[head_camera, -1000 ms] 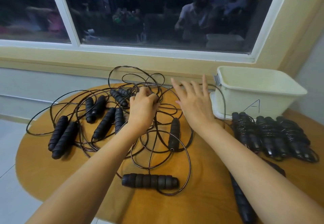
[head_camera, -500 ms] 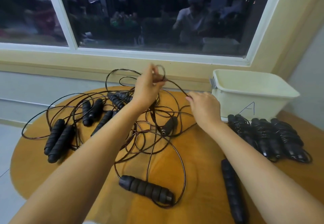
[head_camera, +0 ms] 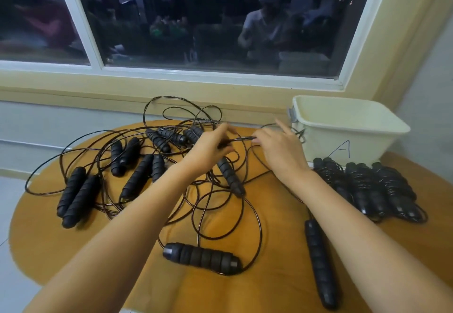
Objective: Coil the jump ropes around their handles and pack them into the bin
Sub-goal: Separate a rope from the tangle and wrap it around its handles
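A round wooden table (head_camera: 269, 295) stands below a dark window (head_camera: 196, 18).

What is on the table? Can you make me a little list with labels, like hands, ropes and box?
Left hand: pinches a thin cord
Right hand: pinches the same cord, close to the left
Tangled ropes: loose black cords and handles, spread over the table
Bin: cream, marked A, far right; no rope shows inside
Coiled ropes: three bundles, side by side before the bin
Window: dark, behind the table
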